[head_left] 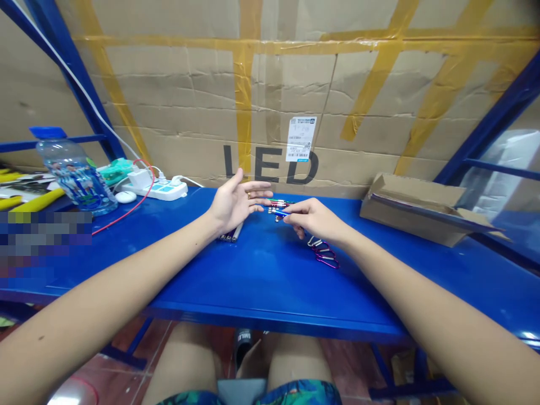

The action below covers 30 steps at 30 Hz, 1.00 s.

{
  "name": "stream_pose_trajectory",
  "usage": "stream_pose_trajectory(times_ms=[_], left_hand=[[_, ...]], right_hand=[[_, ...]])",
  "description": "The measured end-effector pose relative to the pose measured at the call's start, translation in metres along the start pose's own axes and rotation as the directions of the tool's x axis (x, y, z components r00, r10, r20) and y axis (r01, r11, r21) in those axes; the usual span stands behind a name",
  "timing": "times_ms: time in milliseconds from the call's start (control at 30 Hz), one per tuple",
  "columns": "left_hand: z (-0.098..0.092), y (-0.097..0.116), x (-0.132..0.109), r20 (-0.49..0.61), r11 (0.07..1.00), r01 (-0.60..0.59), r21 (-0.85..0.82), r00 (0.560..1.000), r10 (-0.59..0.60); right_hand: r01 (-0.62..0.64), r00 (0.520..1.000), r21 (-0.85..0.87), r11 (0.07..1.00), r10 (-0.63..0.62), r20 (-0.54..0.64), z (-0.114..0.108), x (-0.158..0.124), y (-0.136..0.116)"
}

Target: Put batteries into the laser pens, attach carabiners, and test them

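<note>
My left hand [236, 203] is held above the blue table [236, 281], palm turned inward, fingers spread, nothing in it. Between thumb and fingers, my right hand [310, 216] pinches a small blue metallic stick [280, 213] with a silver end pointing left. Behind it lie red and green metallic sticks [282, 203], partly hidden by my hands. Below my left hand several dark and silver sticks [230, 234] lie side by side, partly covered. Purple, red and silver carabiner clips [324, 254] rest just below my right hand.
A bottle with a blue cap [78, 174], a white power strip [164, 188] and a red cable [135, 209] are at the left. An open cardboard box [413, 211] sits at the back right. Large taped cardboard [189, 112] stands behind the table.
</note>
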<state>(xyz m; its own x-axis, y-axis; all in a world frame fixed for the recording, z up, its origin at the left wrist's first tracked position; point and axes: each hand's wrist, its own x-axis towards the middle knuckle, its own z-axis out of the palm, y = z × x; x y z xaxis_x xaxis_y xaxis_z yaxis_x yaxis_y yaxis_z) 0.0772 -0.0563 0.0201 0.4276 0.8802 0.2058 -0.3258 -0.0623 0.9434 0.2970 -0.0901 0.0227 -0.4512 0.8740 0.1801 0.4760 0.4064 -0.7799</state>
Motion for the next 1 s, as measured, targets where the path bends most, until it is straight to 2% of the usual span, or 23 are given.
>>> stream_pose_trajectory(times_ms=[167, 433, 667, 1000], left_hand=[[-0.0056, 0.0003, 0.0009, 0.007, 1.000, 0.018, -0.006, 1.000, -0.018], [-0.0054, 0.0011, 0.0004, 0.068, 0.964, -0.059, 0.260, 0.997, 0.043], [-0.0055, -0.0003, -0.0003, 0.051, 0.976, -0.009, 0.218, 0.999, -0.002], [-0.0062, -0.0013, -0.0010, 0.065, 0.989, -0.008, 0.151, 0.998, -0.002]], right_hand=[[-0.012, 1.000, -0.047, 0.999, 0.010, -0.030, 0.0005, -0.0014, -0.0030], [-0.025, 0.999, -0.048, 0.999, 0.024, -0.030, 0.0014, -0.0015, -0.0037], [0.016, 0.999, -0.049, 0.999, -0.019, -0.044, -0.0025, -0.0027, -0.0063], [-0.017, 0.999, 0.001, 1.000, 0.017, -0.046, -0.0012, -0.0035, -0.0101]])
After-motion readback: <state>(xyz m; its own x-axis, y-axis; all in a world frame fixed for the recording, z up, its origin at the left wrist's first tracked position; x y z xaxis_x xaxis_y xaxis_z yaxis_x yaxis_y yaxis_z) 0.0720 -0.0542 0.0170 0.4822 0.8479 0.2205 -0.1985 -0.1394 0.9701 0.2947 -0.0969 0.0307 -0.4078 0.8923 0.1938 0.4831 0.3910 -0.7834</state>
